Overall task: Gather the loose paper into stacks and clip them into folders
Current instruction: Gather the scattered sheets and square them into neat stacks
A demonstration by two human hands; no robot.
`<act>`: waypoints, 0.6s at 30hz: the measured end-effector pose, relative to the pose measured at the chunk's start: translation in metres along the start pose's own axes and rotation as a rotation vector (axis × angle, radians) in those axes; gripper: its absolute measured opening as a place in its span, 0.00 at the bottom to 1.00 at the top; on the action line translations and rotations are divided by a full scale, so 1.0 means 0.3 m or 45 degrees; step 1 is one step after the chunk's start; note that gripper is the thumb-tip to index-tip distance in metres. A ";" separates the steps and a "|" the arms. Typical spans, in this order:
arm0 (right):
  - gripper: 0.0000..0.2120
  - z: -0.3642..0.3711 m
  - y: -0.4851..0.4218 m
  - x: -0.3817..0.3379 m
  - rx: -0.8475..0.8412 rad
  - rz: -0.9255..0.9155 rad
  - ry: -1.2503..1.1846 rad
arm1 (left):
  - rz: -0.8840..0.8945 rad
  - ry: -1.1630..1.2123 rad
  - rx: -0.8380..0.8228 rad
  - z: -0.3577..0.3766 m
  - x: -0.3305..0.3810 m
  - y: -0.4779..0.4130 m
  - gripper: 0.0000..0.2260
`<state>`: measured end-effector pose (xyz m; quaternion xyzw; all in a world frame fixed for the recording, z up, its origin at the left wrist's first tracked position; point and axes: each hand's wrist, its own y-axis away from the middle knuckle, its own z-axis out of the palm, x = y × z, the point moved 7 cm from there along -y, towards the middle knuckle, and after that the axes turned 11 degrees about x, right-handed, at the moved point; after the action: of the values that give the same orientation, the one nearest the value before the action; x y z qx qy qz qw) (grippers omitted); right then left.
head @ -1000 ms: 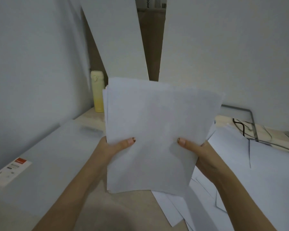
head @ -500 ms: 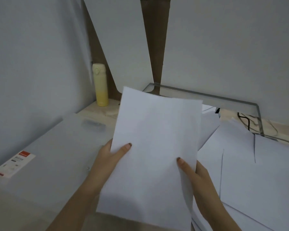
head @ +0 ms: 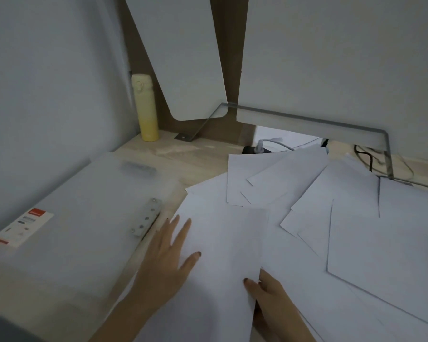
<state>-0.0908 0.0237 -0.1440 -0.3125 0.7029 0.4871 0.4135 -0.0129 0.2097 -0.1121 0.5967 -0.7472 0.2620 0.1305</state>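
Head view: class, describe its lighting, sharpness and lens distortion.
Head view: dim, even, bluish light, soft shadows, no harsh glare; the white paper sheets show only faint edges; the red-and-white label on the translucent plastic folder is too soft to read; the upright white panels lean apart, a wide-angle effect.

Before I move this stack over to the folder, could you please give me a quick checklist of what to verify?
1. The stack lies flat on the desk: ok.
2. The left hand rests open on the stack: ok.
3. The right hand pinches its right edge: ok.
4. The stack's edges are squared: cannot tell, near end out of frame.
5. The folder has its clip open: cannot tell.
6. All loose sheets gathered: not ok, many lie scattered at right.
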 end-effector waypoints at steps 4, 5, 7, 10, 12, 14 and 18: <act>0.08 0.008 0.015 -0.027 -0.022 -0.025 0.059 | 0.171 -0.237 -0.113 0.103 -0.005 0.042 0.37; 0.07 0.010 0.018 -0.034 -0.036 -0.020 0.069 | 0.177 -0.267 -0.127 0.108 -0.008 0.043 0.35; 0.08 -0.003 0.027 -0.048 -0.056 -0.019 0.065 | 0.162 -0.289 -0.119 0.104 -0.001 0.042 0.39; 0.07 -0.069 0.031 -0.075 -0.012 -0.034 -0.034 | 0.075 -0.212 -0.232 0.098 0.015 0.037 0.54; 0.08 -0.149 0.031 -0.098 0.053 -0.054 -0.091 | 0.077 -0.164 -0.267 0.090 0.066 0.018 0.56; 0.10 -0.256 0.030 -0.120 0.153 -0.129 -0.074 | 0.111 -0.069 -0.271 0.079 0.153 -0.007 0.45; 0.11 -0.542 0.031 -0.128 0.487 -0.281 -0.022 | 0.207 0.149 -0.271 0.124 0.362 -0.074 0.25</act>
<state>-0.1259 -0.1253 -0.0761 -0.2993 0.7404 0.2992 0.5222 -0.0146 0.0965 -0.0826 0.5008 -0.8076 0.2255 0.2147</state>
